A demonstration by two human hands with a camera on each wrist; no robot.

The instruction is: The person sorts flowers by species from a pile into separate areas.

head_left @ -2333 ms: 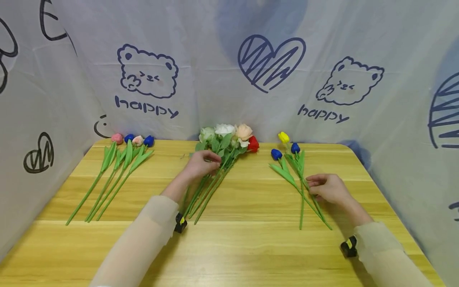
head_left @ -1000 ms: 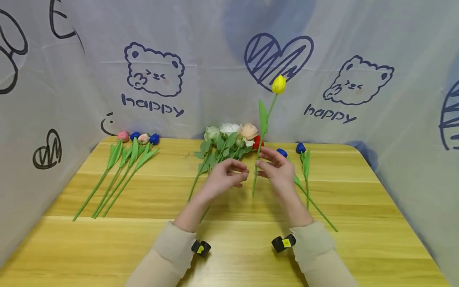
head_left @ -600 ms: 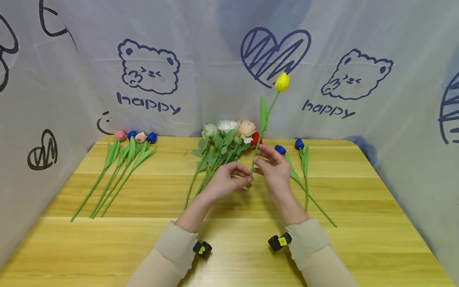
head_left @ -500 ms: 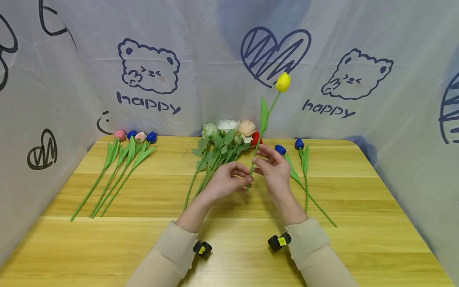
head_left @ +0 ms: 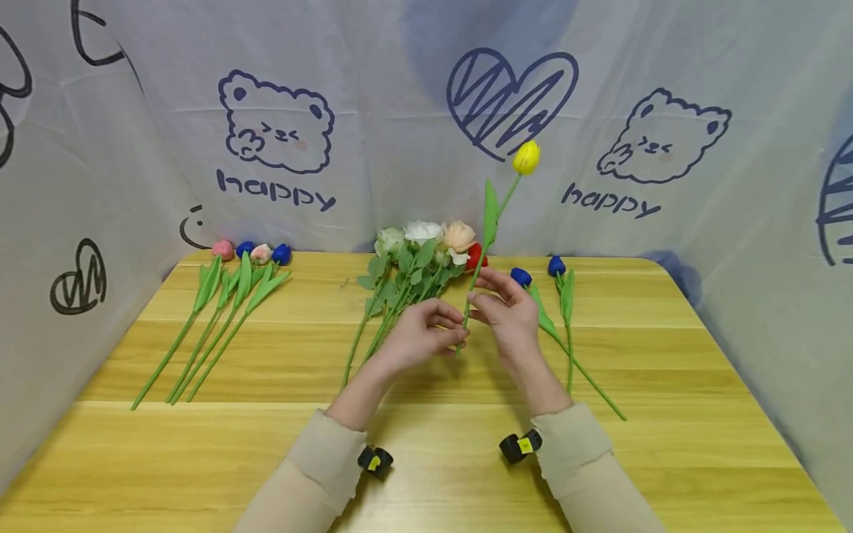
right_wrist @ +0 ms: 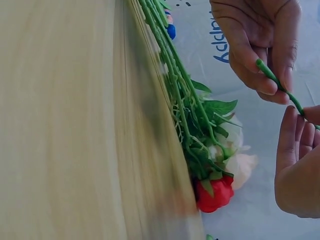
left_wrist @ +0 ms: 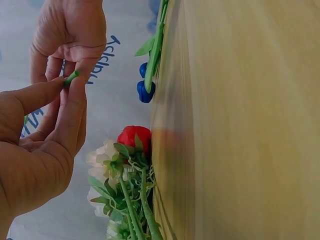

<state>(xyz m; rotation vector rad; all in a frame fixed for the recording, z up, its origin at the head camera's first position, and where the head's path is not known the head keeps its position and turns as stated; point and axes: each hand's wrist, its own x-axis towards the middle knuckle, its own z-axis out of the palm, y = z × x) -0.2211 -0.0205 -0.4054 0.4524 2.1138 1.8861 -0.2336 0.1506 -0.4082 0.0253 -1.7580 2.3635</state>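
A yellow tulip point(head_left: 526, 158) with a green leaf stands nearly upright, raised over the table's middle and leaning right at the top. My right hand point(head_left: 513, 318) pinches its stem between thumb and fingers. Lower down, my left hand point(head_left: 423, 333) pinches the same stem near its end. The cut tip of the stem point(left_wrist: 71, 78) shows between the left thumb and fingers in the left wrist view. Behind the left hand lies a bunch of roses point(head_left: 423, 255) in pale green, white and peach. A red rose point(head_left: 475, 257) at its right side is partly covered by the stem and hand.
Two blue tulips point(head_left: 557, 266) lie with crossed stems to the right. Several tulips point(head_left: 223, 250), pink and blue, lie side by side at the left. A printed cloth point(head_left: 393, 148) hangs behind the wooden table point(head_left: 453, 466).
The right hand took the yellow tulip from the right-hand group and lifted it to the middle. The left hand left the roses and took hold of the lower stem. In the last half second little moved.
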